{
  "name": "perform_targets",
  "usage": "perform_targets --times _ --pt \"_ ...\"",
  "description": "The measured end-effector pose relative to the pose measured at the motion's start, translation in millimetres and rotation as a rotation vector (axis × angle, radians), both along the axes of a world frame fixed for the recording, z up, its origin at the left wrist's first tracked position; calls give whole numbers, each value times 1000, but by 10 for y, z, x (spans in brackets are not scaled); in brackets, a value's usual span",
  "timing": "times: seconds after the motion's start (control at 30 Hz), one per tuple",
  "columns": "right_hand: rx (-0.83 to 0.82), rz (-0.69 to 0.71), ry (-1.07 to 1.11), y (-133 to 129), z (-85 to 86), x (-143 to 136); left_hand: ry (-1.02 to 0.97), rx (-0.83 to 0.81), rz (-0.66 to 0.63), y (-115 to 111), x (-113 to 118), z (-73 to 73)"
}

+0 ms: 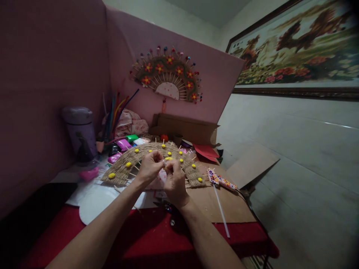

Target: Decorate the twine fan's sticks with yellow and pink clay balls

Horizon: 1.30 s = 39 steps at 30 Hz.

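Observation:
A woven twine fan (120, 175) lies on the table, dotted with several flattened yellow clay pieces (112, 175) and edged with thin wooden sticks. Above its middle, my left hand (150, 167) and my right hand (175, 183) meet with fingertips pinched close together. Something small and pale shows between the fingers, too small to name. A yellow lump (168, 158) appears just behind the fingertips; I cannot tell whether it is held or lies on the fan. Both hands hide the fan's centre, where part of a pink dotted piece (162, 177) shows.
Bagged coloured clay (123, 144) lies behind the fan on the left, beside a purple cup (80, 134). A glue gun (221, 181) with a glue stick rests on cardboard (224, 205) at right. Scissors (168, 206) lie near me. A finished fan (168, 74) hangs on the pink board.

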State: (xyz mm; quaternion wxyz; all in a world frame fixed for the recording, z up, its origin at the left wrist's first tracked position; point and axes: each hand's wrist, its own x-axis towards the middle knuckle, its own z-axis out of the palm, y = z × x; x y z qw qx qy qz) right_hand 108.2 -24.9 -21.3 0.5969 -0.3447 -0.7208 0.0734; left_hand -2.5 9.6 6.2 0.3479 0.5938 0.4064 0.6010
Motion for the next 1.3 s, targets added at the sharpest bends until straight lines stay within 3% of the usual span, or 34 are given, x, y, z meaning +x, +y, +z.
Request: perform_targets --times 0.07,0.13,0.27,0.37,0.6,0.83,0.97,1.13,1.3 --pt "19 -4 -2 -20 3 -11 23 47 73 1 16 -17" --pt "-27 -32 54 -22 23 -12 -4 30 47 -9 33 -21" --pt "-189 -100 280 45 64 23 -146 -129 -260 -62 60 15" --pt "-213 -106 348 85 79 44 -202 -192 -355 -96 67 46" --pt "-261 -52 316 2 108 -14 -157 -246 -306 -49 56 18" --pt "-242 -23 212 31 21 -24 -87 -179 -125 -7 46 -30" --pt "-275 -105 260 44 57 -6 -43 -104 -179 -29 48 -4" --pt "-226 -25 203 26 72 -4 7 26 -127 6 23 -10" --pt "-113 43 104 -20 39 -21 -92 -70 -165 -15 -13 13"
